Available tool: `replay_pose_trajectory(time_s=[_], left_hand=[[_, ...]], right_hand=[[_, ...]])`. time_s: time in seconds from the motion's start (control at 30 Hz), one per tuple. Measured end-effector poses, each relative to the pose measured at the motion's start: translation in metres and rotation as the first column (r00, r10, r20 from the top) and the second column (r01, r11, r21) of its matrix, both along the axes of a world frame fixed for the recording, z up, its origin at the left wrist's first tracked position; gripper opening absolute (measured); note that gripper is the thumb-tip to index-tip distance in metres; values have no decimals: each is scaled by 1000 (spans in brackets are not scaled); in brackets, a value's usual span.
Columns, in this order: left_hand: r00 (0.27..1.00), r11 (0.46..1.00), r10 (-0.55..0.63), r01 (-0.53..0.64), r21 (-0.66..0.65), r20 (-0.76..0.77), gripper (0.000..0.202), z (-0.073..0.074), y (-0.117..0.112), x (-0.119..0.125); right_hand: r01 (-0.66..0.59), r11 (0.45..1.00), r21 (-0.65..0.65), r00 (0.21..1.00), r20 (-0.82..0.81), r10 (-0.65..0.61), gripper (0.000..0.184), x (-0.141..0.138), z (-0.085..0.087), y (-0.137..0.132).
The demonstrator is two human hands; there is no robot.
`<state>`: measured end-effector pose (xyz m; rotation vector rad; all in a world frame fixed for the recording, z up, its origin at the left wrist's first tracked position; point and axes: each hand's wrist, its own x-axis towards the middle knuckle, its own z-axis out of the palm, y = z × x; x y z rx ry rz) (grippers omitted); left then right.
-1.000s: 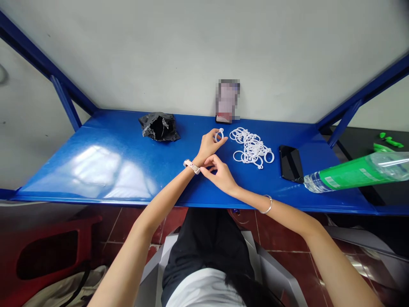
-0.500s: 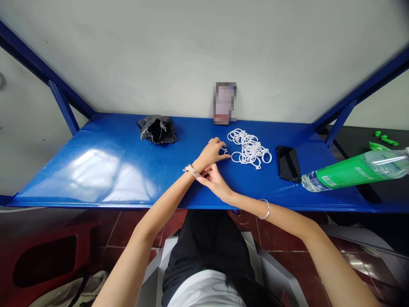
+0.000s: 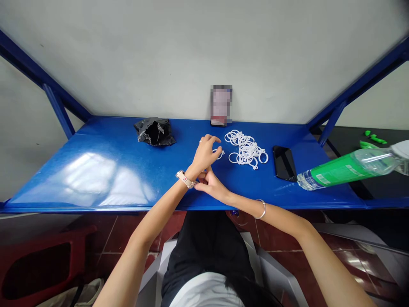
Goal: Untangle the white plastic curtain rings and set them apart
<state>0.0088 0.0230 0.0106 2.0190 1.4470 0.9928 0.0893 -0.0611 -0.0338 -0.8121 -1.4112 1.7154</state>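
My left hand (image 3: 207, 152) is above the blue table (image 3: 179, 166), with its thumb and forefinger apart. Beside those fingers a single white plastic curtain ring (image 3: 222, 153) shows, partly covered by the hand. To the right lies a tangled pile of similar white curtain rings (image 3: 249, 150), each with a small eyelet. Crossing below my left wrist, my right hand (image 3: 212, 185) has its fingers curled, the thumb close to the light watch strap (image 3: 187, 179). Its fingertips are partly hidden behind the left wrist, and what they hold, if anything, is unclear.
A crumpled black plastic bag (image 3: 156, 131) sits at the back left. A blurred-out phone-like device (image 3: 220, 104) leans against the wall. On the right are a black phone (image 3: 284, 163) and a tilted bottle with a green label (image 3: 338, 168). Blue frame bars (image 3: 59, 111) flank the table.
My left hand has drawn slightly back towards me, with its forefinger and thumb more clear of the single ring. My right hand has shifted slightly along with it. The view has moved a little.
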Motion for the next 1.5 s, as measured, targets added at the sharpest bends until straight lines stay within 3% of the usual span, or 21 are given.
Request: replay_pose_trajectory(time_s=[0.1,0.17,0.23,0.3,0.37,0.43,0.47,0.57,0.63,0.67,0.7,0.77,0.83,0.9,0.97,1.03,1.13,1.27,1.43,1.5], left_hand=[[994,994,-46,56,-93,99,16,2,-8,0],[995,997,-33,39,-64,99,16,1,-18,5],[981,983,-151,163,-89,125,18,-2,-34,11],[929,922,-305,343,-179,209,22,-5,-55,16],[873,839,-411,475,-266,264,24,-5,-78,19],[847,781,-486,532,-327,216,27,1,-100,17],[837,768,-512,547,-333,196,32,7,-110,13],[724,684,-677,684,-251,129,43,26,-127,-4],[659,635,-748,745,-205,80,38,32,-123,-16],[683,669,-730,724,-168,33,35,31,-116,-21],[744,741,-668,660,-122,-32,33,27,-106,-25],[861,875,-480,483,-25,-170,30,12,-79,-29],[911,943,-304,329,46,-279,26,-7,-48,-28],[900,967,-208,248,58,-382,28,-21,-22,-24],[874,976,-171,215,46,-454,26,-29,-4,-19],[841,970,-192,241,33,-506,18,-32,6,-15],[825,962,-219,271,24,-520,11,-31,12,-14],[868,955,-242,293,54,-434,14,-35,17,-21],[953,962,-259,269,48,-156,21,-38,21,-29],[965,965,-260,261,8,-12,27,-37,21,-30]], right_hand=[[-72,988,138,991,120,55,51,8,16,-20],[3,987,160,990,142,-26,42,15,27,-36],[104,984,146,983,135,-124,32,25,37,-47],[155,980,127,972,157,-174,27,38,45,-53],[308,943,129,936,138,-324,27,55,50,-52],[293,956,-2,950,113,-291,26,75,54,-47],[327,945,-5,939,118,-324,26,87,56,-42],[538,829,151,823,120,-555,27,133,63,-19],[658,677,330,669,157,-726,29,169,68,4],[680,586,440,571,183,-800,28,188,70,17],[667,517,537,477,225,-849,25,205,71,31],[585,425,691,276,324,-905,14,232,69,54],[454,426,783,79,440,-894,10,247,63,70],[359,456,814,-83,514,-854,14,251,56,78],[290,470,834,-196,532,-824,21,249,48,80],[240,490,838,-259,542,-800,25,245,41,79],[178,533,827,-297,562,-772,28,242,37,77],[84,605,792,-248,605,-757,29,243,34,79],[62,682,729,-228,676,-701,33,243,31,84],[85,669,739,-234,667,-707,35,240,33,83]])
